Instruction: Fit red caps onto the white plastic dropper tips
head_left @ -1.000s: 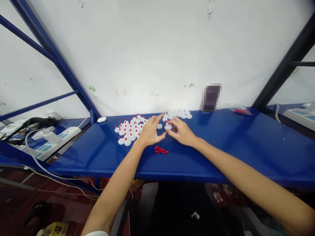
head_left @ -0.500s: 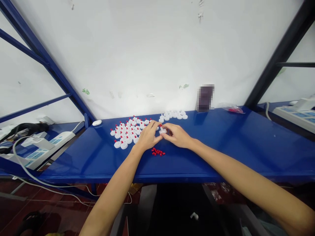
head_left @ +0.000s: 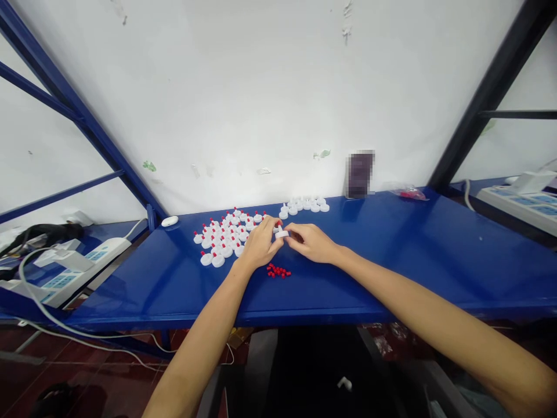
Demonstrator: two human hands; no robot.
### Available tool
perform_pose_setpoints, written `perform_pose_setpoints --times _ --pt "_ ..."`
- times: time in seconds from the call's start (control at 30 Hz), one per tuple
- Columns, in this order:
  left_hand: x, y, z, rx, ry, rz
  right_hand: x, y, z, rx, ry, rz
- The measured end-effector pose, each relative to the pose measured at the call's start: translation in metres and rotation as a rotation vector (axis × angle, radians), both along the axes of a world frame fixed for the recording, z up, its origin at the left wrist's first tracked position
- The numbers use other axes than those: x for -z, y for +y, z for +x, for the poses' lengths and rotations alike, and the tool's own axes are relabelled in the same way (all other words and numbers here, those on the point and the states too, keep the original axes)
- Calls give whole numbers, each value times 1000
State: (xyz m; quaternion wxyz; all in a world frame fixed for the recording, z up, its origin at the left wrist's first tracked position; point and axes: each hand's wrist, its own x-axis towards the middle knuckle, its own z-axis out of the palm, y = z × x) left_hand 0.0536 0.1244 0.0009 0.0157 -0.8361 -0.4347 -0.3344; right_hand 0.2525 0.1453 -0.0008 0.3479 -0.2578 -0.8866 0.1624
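Note:
Between my two hands is a white nozzle cap (head_left: 282,234), a round base with a narrow spout. A bit of red shows at its top, partly behind my fingers. My left hand (head_left: 260,242) grips the cap from the left, thumb in front and fingers behind. From the other side, the curled thumb and fingertips of my right hand (head_left: 314,242) meet its right edge. Many white nozzle caps with red tips (head_left: 225,237) stand upright left of my left hand. Small red tips (head_left: 278,271) lie loose in a pile nearer the table's front edge.
White nozzle caps without red tips (head_left: 307,205) stand by the wall. A blurred dark rectangle (head_left: 360,174) leans there, and a clear bag with red pieces (head_left: 409,193) lies right. On the blue table (head_left: 391,261) is a white oval case (head_left: 169,221). Power strips (head_left: 87,270) flank the table.
The nozzle cap has shifted slightly left toward my left hand, and my right fingertips now reach less far around it. The whole view has moved a little.

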Motion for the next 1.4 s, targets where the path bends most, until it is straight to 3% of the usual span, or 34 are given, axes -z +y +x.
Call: perform_pose_setpoints --times 1.4 --pt "0 -1 1 -125 141 -25 -1 -3 0 -12 -46 -4"
